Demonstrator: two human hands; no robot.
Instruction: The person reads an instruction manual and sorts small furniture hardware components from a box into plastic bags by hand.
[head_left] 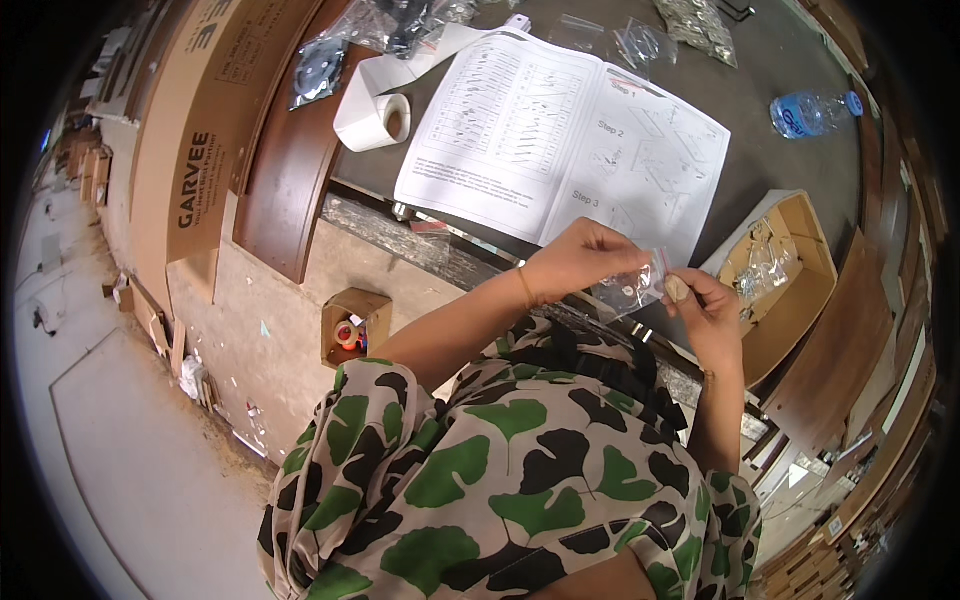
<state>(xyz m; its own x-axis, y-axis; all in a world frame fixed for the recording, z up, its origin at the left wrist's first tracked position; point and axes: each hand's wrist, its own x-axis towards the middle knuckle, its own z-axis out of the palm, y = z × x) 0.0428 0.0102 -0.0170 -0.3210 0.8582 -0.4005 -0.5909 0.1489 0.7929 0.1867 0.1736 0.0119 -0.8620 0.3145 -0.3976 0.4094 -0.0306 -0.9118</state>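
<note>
A small clear zip bag (632,290) with a few tiny pale parts inside is stretched between my two hands, in front of the open instruction booklet (500,130). My left hand (590,258) is closed on the bag's upper edge, near its red seal strip. On the other side, my right hand (708,308) pinches the bag's edge. A small pale round piece (677,289) shows at its fingertips; whether it is inside the bag, I cannot tell. The booklet lies flat, showing parts drawings on the left page and assembly diagrams on the right.
Right of my hands stands an open cardboard box (800,235) with bagged hardware. A water bottle (815,114) lies farther back. Left of the booklet are a label roll (375,122) and a brown board (290,205). A small box (357,325) holding tape sits lower left.
</note>
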